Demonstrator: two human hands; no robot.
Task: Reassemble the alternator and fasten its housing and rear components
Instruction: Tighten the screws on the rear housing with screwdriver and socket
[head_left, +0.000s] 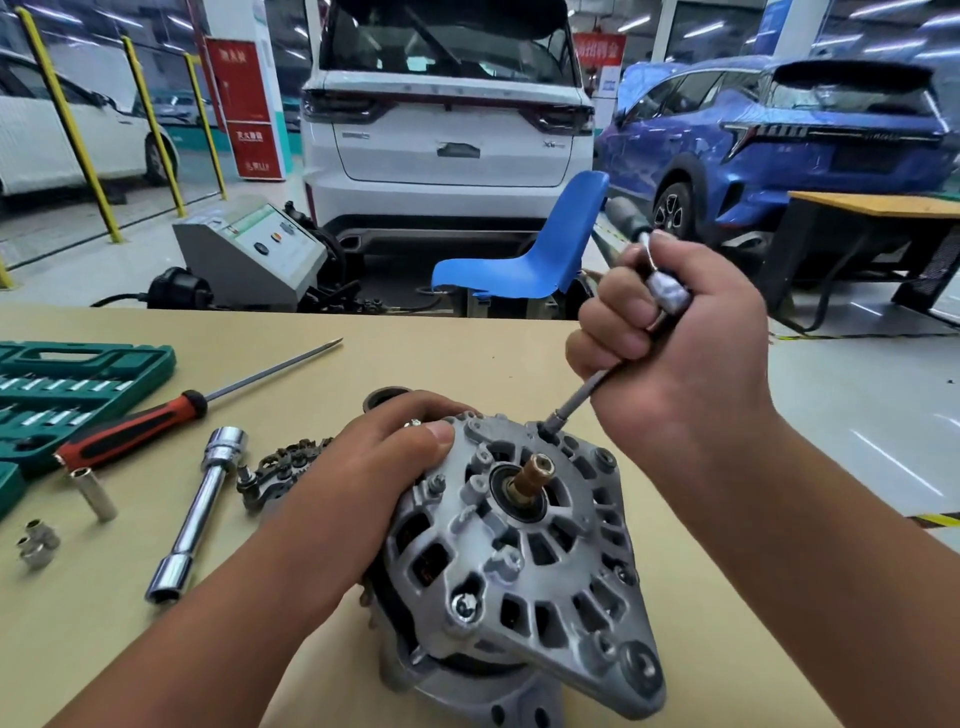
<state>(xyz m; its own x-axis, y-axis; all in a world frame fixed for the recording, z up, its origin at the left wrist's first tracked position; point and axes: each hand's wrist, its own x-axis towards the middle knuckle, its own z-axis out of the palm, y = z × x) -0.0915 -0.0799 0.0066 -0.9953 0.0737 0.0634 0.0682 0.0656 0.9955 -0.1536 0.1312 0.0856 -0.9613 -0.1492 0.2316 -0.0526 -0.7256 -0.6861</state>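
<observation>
A grey aluminium alternator (519, 561) lies on the tan table (467, 358), rear housing up, with its copper slip-ring shaft (535, 470) sticking out of the middle. My left hand (363, 478) grips the housing's left upper edge, thumb on top. My right hand (670, 332) is wrapped round a ratchet with a long extension (576, 402). The extension's tip sits on a bolt at the housing's top edge. Another housing bolt (464, 607) shows at the lower left of the cover.
Left of the alternator lie a dark rectifier part (275, 467), a chrome tube wrench (200, 512), a red-handled screwdriver (156, 421), loose sockets (96, 491) and a green socket case (62, 384). A blue chair (545, 244) and parked cars stand beyond the table.
</observation>
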